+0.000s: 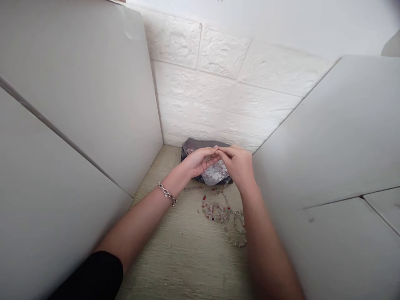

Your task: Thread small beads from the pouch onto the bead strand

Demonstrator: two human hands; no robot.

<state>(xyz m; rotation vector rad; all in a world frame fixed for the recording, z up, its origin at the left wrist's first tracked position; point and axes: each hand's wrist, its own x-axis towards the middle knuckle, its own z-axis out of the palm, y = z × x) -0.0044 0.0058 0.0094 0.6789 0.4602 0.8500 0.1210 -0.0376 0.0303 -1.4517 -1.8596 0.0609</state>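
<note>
My left hand is half cupped above an open bag of small loose beads, its thumb and index fingertip close together. Meeting it fingertip to fingertip is my right hand, closed in a pinch. Whatever lies between the fingertips is too small to make out. Below the hands, long strings of pale, pink and red beads lie in loops on the surface. One strand runs up toward the bag and passes near my right hand; where its end goes is hidden. A chain bracelet is around my left wrist.
The bag leans against a white brick-patterned wall. Tall pale panels rise close on the left and on the right, narrowing the space. The surface is pale green-beige and streaked, with a few tiny specks.
</note>
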